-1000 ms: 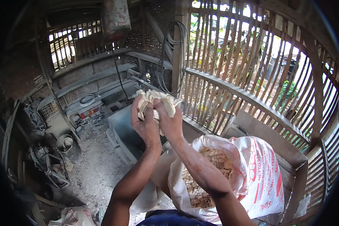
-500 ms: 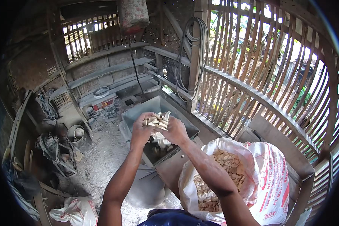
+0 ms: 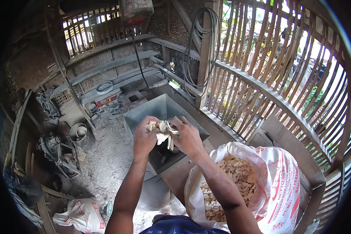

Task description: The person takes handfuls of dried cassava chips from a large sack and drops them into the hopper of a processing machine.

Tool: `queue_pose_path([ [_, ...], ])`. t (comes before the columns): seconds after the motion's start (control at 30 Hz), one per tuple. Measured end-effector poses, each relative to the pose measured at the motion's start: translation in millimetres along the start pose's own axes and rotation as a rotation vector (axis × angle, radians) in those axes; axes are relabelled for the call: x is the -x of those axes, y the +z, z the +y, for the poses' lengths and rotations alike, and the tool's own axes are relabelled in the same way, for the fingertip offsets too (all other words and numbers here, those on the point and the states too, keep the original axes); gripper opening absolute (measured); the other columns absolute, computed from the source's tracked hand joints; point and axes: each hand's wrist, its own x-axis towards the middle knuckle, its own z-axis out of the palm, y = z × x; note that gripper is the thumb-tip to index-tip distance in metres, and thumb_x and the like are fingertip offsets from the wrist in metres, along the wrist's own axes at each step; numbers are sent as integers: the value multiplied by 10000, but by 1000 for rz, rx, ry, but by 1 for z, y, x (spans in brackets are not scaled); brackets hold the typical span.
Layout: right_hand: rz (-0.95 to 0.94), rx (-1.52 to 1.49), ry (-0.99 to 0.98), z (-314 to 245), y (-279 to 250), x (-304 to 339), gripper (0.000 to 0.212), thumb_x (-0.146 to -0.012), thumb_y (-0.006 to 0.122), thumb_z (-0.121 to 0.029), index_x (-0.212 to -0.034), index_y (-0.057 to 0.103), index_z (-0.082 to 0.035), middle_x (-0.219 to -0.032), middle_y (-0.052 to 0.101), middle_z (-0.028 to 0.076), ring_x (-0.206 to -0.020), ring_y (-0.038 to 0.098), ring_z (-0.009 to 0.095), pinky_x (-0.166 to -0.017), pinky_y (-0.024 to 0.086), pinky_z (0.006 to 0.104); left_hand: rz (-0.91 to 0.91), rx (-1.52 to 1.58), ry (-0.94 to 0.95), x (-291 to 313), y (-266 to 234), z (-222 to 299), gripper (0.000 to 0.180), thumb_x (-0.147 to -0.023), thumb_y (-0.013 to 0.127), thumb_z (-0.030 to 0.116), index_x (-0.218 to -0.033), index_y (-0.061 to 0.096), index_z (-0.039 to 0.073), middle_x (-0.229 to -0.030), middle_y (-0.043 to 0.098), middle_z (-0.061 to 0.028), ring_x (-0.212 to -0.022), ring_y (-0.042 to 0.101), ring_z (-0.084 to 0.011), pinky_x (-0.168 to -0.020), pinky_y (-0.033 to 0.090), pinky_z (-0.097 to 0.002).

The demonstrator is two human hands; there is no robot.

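Over a grey metal hopper (image 3: 141,114), my left hand (image 3: 145,137) and my right hand (image 3: 188,137) are cupped facing each other. Between them they hold pale dried slices (image 3: 162,127), which look like cassava chips. Some of these slices hang down through the gap between my palms, above the hopper's dark inside. Both sets of fingers are curled around the slices, though the fingertips are partly hidden. By my right forearm stands a large white sack (image 3: 280,187) with red print, its mouth wide open. More of the same chips (image 3: 238,171) fill it.
A slatted wooden wall (image 3: 269,74) runs along the right, with a coiled hose (image 3: 201,54) on its post. At left are a bucket (image 3: 80,137), rusty machine parts (image 3: 57,154) and a smaller white sack (image 3: 82,216). A dark cord (image 3: 139,62) hangs behind the hopper.
My hands have moved slightly apart, and the heap of chips between them is looser and smaller. The view has shifted a little.
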Motion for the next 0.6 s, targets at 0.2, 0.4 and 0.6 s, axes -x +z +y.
queue_pose_path([
  [0.2, 38, -97, 58, 5, 2, 2, 345, -832, 699, -166, -1158, 598, -117, -1060, 634, 146, -896, 666, 400, -778, 537, 487, -18, -13, -48, 3, 4, 13, 180, -820, 639, 14, -999, 636, 33, -828, 634, -4, -714, 572, -65, -633, 467, -240],
  [0.4, 19, -121, 135, -4, -3, 1, 283, -877, 732, -235, -1070, 620, -61, -936, 673, 165, -887, 659, 403, -745, 508, 454, -9, 11, -30, 2, 4, 8, 171, -860, 676, 31, -1026, 635, 39, -785, 591, 25, -657, 517, -37, -564, 410, -228],
  [0.6, 48, -134, 49, 0, -1, 1, 355, -798, 709, -67, -1129, 582, -85, -1022, 650, 140, -937, 646, 402, -769, 517, 490, 6, -54, -3, 3, 1, 1, 205, -819, 685, 37, -1022, 654, 40, -849, 619, -41, -743, 569, -146, -663, 441, -297],
])
